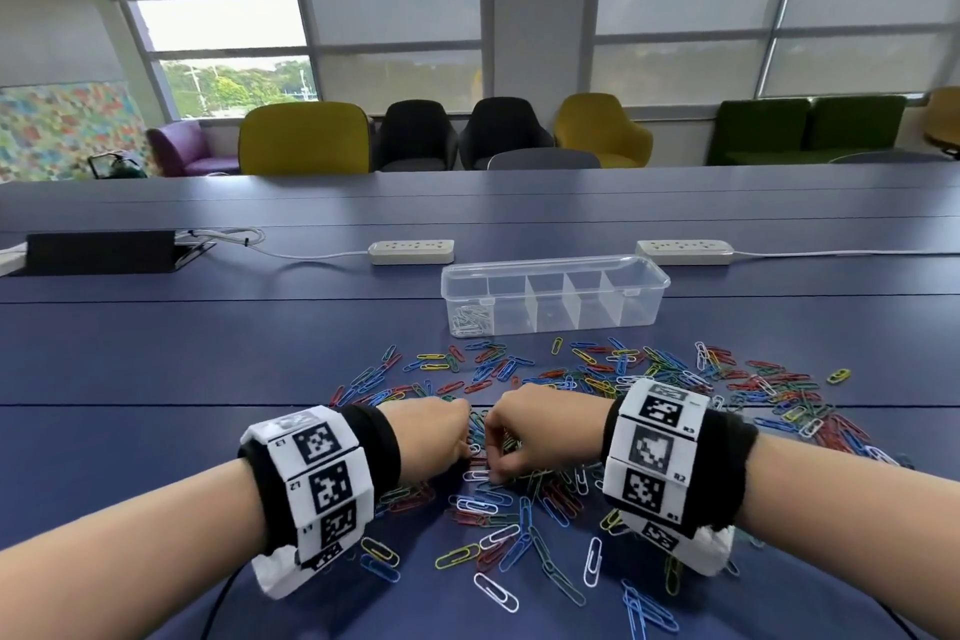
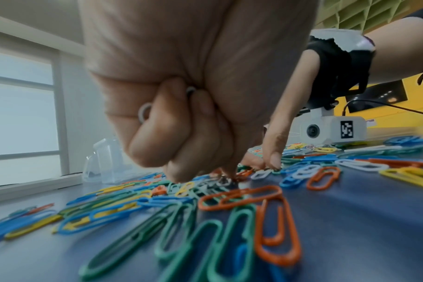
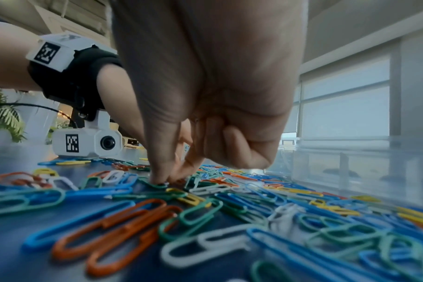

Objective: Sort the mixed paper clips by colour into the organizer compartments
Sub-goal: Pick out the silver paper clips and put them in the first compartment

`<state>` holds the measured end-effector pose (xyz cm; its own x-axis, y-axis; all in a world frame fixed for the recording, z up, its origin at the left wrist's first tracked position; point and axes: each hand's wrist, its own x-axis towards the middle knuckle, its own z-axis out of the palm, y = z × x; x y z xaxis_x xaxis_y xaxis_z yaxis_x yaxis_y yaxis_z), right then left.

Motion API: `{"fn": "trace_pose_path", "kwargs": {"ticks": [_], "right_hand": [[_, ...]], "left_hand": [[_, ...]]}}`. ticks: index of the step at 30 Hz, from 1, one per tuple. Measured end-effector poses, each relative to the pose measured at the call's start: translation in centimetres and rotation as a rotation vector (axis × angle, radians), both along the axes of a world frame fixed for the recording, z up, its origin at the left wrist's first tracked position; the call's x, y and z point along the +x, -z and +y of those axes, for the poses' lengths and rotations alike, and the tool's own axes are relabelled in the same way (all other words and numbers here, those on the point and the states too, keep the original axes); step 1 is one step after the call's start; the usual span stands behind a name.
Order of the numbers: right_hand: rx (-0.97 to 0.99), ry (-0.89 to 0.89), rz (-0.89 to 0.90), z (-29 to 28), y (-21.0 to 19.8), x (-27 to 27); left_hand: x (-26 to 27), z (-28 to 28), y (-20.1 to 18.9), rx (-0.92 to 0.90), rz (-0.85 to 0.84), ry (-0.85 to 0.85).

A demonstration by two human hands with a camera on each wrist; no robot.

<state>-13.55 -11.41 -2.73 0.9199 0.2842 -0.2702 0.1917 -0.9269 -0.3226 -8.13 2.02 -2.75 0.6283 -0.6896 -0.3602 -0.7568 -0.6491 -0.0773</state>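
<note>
A loose scatter of plastic-coated wire paper clips point(image 1: 519, 525), in blue, green, orange-red, yellow and white, is spread flat across the smooth matte blue table point(image 1: 156, 353). Beyond the scatter, a clear rigid plastic organizer point(image 1: 555, 295), long and rectangular with thin translucent dividers, is set near two white power strips point(image 1: 411, 252). A small heap of white clips point(image 1: 470, 320) is seen in its leftmost compartment; the other compartments look bare.

The left hand point(image 1: 428, 434) is lowered onto the middle of the pile with its fingers point(image 2: 162, 133) curled tight into the palm; rounded white clip ends point(image 2: 144, 112) are seen poking out between the clenched fingers in the left wrist view, so white clips are gripped there. The right hand point(image 1: 540, 431) is held just beside it, its outer fingers folded in, while thumb and forefinger tips point(image 3: 161, 171) are pressed down together on a green clip point(image 3: 157, 185) lying on the table. Black fabric bands with white blocky marker panels point(image 1: 317, 478) are worn on both wrists.
</note>
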Motion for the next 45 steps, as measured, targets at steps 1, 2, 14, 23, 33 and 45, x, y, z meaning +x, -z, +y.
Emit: {"fn": "trace_pose_path", "kwargs": {"ticks": [1, 2, 14, 23, 33, 45], "right_hand": [[0.008, 0.002, 0.012, 0.1, 0.0, 0.0], [0.006, 0.002, 0.025, 0.1, 0.1, 0.0], [1.033, 0.295, 0.351, -2.3, -2.3, -1.4], [1.338, 0.342, 0.471, -3.0, -2.1, -1.9], [0.394, 0.146, 0.227, -3.4, -1.9, -2.9], [-0.023, -0.171, 0.031, 0.0, -0.3, -2.6]], "left_hand": [[0.2, 0.0, 0.0, 0.004, 0.01, 0.012], [0.4, 0.1, 0.0, 0.005, 0.025, 0.024], [2.7, 3.6, -2.7, -1.025, 1.292, -0.499], [1.9, 4.0, -2.7, -1.206, 1.725, -0.612], [-1.4, 3.2, -1.4, -0.409, 0.725, -0.124], [-5.0, 2.4, -0.7, -0.182, 0.334, 0.312]]}}
